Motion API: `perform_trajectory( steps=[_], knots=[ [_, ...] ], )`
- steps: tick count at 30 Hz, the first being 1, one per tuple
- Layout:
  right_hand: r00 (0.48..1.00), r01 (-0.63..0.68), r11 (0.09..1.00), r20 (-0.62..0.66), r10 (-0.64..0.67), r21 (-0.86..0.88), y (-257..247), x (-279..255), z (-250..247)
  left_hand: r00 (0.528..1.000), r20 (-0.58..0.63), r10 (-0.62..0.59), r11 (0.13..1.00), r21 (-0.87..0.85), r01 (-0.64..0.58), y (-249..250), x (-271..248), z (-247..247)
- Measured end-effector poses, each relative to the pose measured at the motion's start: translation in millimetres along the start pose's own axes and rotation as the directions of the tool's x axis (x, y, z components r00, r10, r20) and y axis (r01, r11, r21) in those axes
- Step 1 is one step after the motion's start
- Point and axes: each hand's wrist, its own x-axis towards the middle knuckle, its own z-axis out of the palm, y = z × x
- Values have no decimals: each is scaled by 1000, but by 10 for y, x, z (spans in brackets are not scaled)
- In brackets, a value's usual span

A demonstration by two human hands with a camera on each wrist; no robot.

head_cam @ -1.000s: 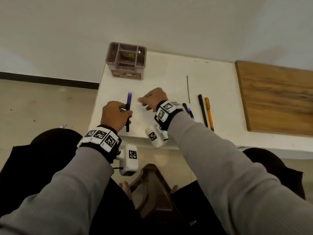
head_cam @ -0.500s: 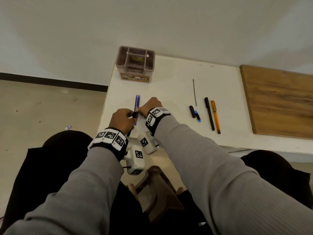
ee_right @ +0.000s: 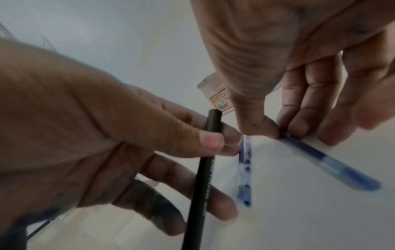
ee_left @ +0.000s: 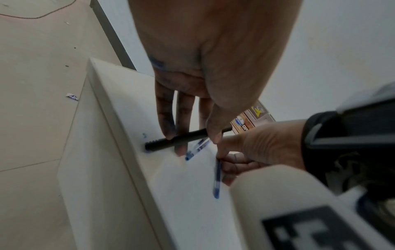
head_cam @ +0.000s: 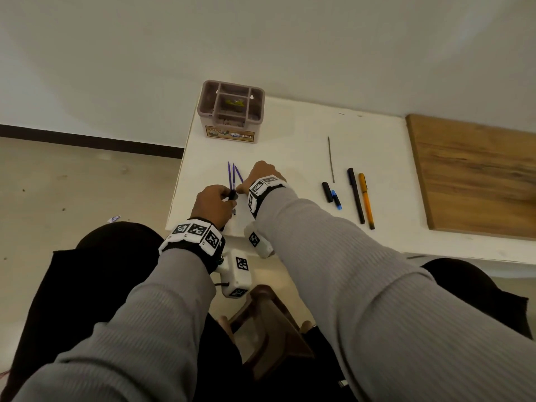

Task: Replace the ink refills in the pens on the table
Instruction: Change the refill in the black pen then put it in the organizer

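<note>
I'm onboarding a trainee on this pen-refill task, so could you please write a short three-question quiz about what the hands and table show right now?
1. True or false: the left hand holds the black pen barrel.
2. Which item does the right hand pinch? A) orange pen B) blue refill C) black cap
3. Fill in: in the head view, two more blue refills lie on the white table, in front of the brown ____.

Key:
1. True.
2. B: thumb and fingers pinch one blue refill against the table.
3. Organizer box.
</note>
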Motion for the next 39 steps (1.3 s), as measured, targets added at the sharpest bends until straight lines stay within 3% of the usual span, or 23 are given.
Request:
perform_trajectory(
  steps=[5, 8, 10, 13, 16, 19, 21, 25, 35, 39],
  knots=[
    [999, -23, 1000, 26, 23, 3, 146, -32, -101, 1000, -2, -2, 1000, 17, 2, -27, 0, -19],
    [997, -73, 980, 15, 71, 184, 329, -38, -179, 1000, -17, 16, 1000, 4, -16, -41, -9, -34],
    [994, -96, 896, -9, 110, 433, 440, -91, -263, 997, -53, 60, 996, -66, -63, 10, -43, -25],
    [981, 43, 698, -164, 107, 715, 595, -218, -427, 981, -38, 190, 971, -139, -194, 179, -116, 44],
    [966, 190, 543, -254, 44, 818, 712, -347, -587, 961, 50, 273, 955, -134, -265, 336, -193, 169],
    [965, 223, 426, -261, 32, 877, 788, -470, -673, 944, 82, 320, 940, -153, -305, 427, -253, 295],
    [967, 227, 416, -254, 9, 881, 838, -530, -678, 933, 114, 342, 933, -162, -322, 473, -297, 367],
    [969, 231, 483, -245, -34, 845, 960, -587, -642, 936, 142, 323, 936, -191, -295, 475, -347, 481],
    [948, 312, 526, -295, -118, 792, 1114, -615, -606, 933, 139, 333, 930, -215, -299, 477, -344, 563],
    [934, 333, 466, -354, -44, 820, 1185, -594, -554, 932, 147, 332, 930, -215, -297, 462, -331, 547]
  ],
)
